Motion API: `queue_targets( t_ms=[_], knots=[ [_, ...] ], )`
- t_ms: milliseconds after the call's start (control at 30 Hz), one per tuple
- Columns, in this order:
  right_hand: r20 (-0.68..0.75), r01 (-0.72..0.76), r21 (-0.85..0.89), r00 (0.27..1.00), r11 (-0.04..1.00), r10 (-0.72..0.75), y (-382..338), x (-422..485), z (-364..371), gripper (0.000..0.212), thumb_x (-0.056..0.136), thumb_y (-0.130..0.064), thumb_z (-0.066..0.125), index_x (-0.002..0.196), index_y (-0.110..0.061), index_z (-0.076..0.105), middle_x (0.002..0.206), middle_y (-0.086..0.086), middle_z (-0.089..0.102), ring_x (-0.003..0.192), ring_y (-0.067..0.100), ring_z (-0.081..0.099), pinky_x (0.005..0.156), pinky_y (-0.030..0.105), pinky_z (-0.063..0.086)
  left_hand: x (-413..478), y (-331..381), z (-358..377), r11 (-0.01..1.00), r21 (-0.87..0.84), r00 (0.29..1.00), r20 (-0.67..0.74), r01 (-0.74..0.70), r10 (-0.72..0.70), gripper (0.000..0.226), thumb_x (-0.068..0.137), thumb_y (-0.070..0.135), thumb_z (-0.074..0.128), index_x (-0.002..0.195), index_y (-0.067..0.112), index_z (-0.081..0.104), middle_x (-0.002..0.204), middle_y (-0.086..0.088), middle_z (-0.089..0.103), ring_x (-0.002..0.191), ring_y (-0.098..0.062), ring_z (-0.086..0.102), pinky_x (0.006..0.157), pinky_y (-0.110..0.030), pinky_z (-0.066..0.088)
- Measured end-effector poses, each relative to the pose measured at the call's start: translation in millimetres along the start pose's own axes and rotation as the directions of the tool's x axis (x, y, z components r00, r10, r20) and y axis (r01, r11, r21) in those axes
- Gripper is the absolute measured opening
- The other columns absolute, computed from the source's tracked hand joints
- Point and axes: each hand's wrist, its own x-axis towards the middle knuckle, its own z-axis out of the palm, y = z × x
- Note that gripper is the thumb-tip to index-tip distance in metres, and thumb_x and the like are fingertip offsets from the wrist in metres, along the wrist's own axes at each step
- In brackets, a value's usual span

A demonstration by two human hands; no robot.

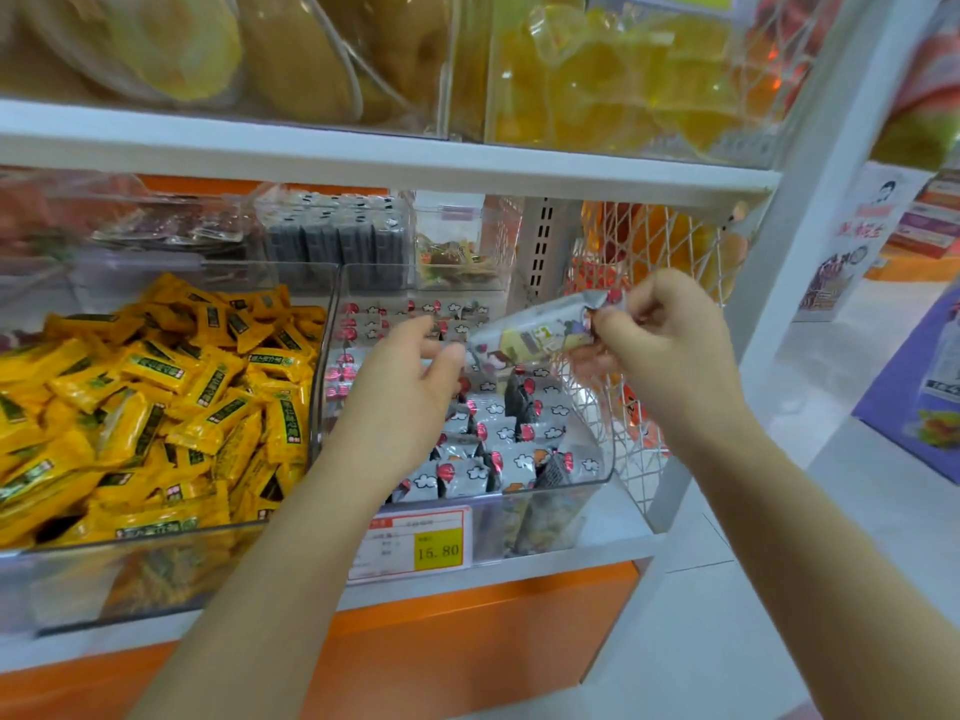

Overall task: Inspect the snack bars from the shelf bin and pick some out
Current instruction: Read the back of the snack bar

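Shelf (571, 556) carried full bin (571, 485). Right hand (670, 345) pinched bar (535, 337) above bin; left hand (400, 387) at bar's other end, grip unclear.

The 2 bare forearms reach forward, the left hand (410, 379) palm down with fingers loosely curled around nothing, the right hand (670, 345) slightly higher, pinching 1 end of a snack bar (540, 337).

1. A clear plastic bin (605, 459) of grey-wrapped snack bars (511, 467) sits right of heaped yellow foil packets (156, 397).
2. A paper price tag (415, 543) is on its front.
3. A white wire mesh basket (639, 449) stands to its right.
4. Above the bin, the right hand (670, 345) holds one wrapped bar (535, 337), with the left hand (405, 387) just left of it.
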Motion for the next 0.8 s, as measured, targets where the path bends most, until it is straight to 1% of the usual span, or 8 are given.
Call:
queue_targets(
  t_ms=[100,167,233,300,367,533,667,800],
  knots=[
    [0.091,-0.190,0.282,0.981,0.941,0.171,-1.3,-15.4,-3.7,0.022,0.090,0.002,0.053,0.075,-0.008,0.041,0.065,0.021,0.063,0.058,0.025,0.070,0.053,0.030,0.057,-3.6,2.1,1.0,0.981,-0.177,0.997,0.040,0.074,-0.068,0.025,0.098,0.025,0.041,0.117,0.019,0.056,0.080,0.004,0.066,0.048,0.005,0.054,0.042,-0.008,0.037],
    [0.155,-0.277,0.422,0.960,0.863,0.232,-0.6,-21.1,-5.4,0.022,0.090,0.002,0.053,0.074,-0.009,0.042,0.059,0.012,0.063,0.058,0.024,0.069,0.056,0.027,0.057,-4.8,2.4,0.6,0.931,-0.326,0.986,0.068,0.166,-0.152,0.019,0.097,0.023,0.042,0.098,0.021,0.061,0.070,0.006,0.066,0.051,0.000,0.057,0.048,-0.015,0.042],
    [0.227,-0.333,0.508,0.941,0.795,0.249,1.0,-24.1,-7.4,0.021,0.089,-0.001,0.056,0.073,-0.007,0.045,0.057,0.006,0.064,0.060,0.021,0.068,0.058,0.025,0.056,-5.7,3.2,0.0,0.853,-0.460,0.970,0.111,0.245,-0.218,0.018,0.098,0.021,0.042,0.094,0.021,0.060,0.077,0.001,0.065,0.060,-0.005,0.063,0.050,-0.020,0.046],
    [0.287,-0.366,0.547,0.927,0.753,0.242,2.5,-25.1,-9.3,0.017,0.083,-0.009,0.062,0.071,-0.006,0.049,0.057,0.003,0.064,0.064,0.018,0.067,0.060,0.023,0.055,-7.1,5.7,-1.5,0.786,-0.549,0.958,0.143,0.285,-0.248,0.016,0.098,0.025,0.042,0.095,0.019,0.057,0.080,-0.004,0.065,0.060,-0.007,0.063,0.047,-0.019,0.046],
    [0.332,-0.390,0.568,0.914,0.725,0.232,3.5,-24.9,-10.4,0.015,0.074,-0.016,0.064,0.074,-0.005,0.055,0.062,0.004,0.066,0.067,0.016,0.067,0.060,0.021,0.055,-8.0,7.6,-2.9,0.760,-0.574,0.952,0.152,0.305,-0.268,0.019,0.098,0.030,0.041,0.097,0.017,0.055,0.069,-0.003,0.066,0.053,-0.008,0.059,0.043,-0.019,0.044],
    [0.399,-0.442,0.640,0.890,0.629,0.220,5.6,-23.7,-11.4,0.009,0.075,-0.010,0.061,0.075,-0.006,0.068,0.074,0.012,0.070,0.067,0.015,0.069,0.060,0.018,0.054,-7.6,8.5,-6.1,0.759,-0.578,0.948,0.094,0.300,-0.303,0.020,0.097,0.029,0.044,0.084,0.015,0.050,0.046,0.008,0.054,0.038,-0.003,0.040,0.034,-0.016,0.030],
    [0.415,-0.477,0.667,0.876,0.573,0.246,7.9,-23.1,-10.8,0.012,0.081,-0.004,0.055,0.088,0.002,0.063,0.075,0.012,0.070,0.069,0.015,0.070,0.061,0.017,0.055,-8.1,11.3,-10.1,0.605,-0.712,0.925,0.171,0.355,-0.340,0.024,0.095,0.026,0.049,0.076,0.012,0.048,0.049,0.004,0.049,0.039,-0.004,0.034,0.033,-0.013,0.028],
    [0.392,-0.496,0.718,0.868,0.489,0.305,8.3,-23.1,-8.8,0.010,0.088,0.002,0.051,0.091,0.004,0.060,0.077,0.012,0.070,0.071,0.015,0.071,0.062,0.017,0.055,-7.4,13.8,-10.5,0.401,-0.818,0.893,0.275,0.412,-0.358,0.014,0.091,0.019,0.053,0.079,0.012,0.051,0.049,0.003,0.051,0.039,-0.002,0.036,0.033,-0.011,0.030]
  ],
)
